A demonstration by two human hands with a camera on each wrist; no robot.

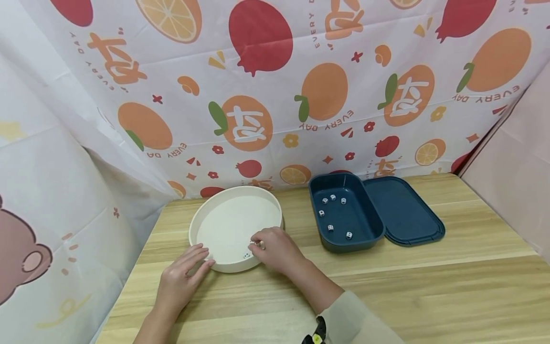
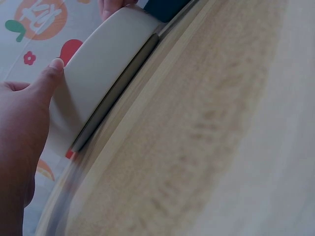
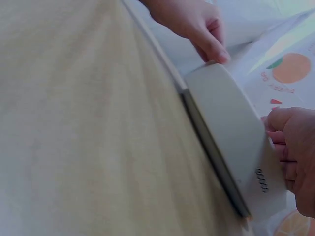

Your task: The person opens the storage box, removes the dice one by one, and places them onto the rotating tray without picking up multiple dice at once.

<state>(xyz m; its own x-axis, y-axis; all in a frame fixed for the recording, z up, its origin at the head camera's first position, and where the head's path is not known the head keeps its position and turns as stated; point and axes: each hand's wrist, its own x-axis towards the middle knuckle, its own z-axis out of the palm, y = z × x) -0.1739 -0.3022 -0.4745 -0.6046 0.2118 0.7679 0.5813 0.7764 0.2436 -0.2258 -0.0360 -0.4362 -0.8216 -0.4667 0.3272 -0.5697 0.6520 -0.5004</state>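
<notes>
A cream round tray (image 1: 236, 217) with a raised wall stands on the table. At its left front, my left hand (image 1: 181, 277) holds the rim, its fingertips over the edge and the thumb (image 2: 51, 71) on the rim. Over the right front of the tray, my right hand (image 1: 277, 251) has curled fingers and pinches a small white die (image 1: 252, 242), mostly hidden by the fingers. Beside those fingertips a white die (image 1: 247, 255) with dark pips lies inside the tray, close to the front wall. The right wrist view shows the curled right fingers behind the tray's wall (image 3: 226, 118).
To the right, a dark blue rectangular box (image 1: 356, 215) contains several white dice (image 1: 330, 228). Its flat blue lid (image 1: 404, 210) lies beside it. Behind the wooden table (image 1: 408, 291) hangs a fruit-printed cloth (image 1: 279, 124), with more cloth at the left side.
</notes>
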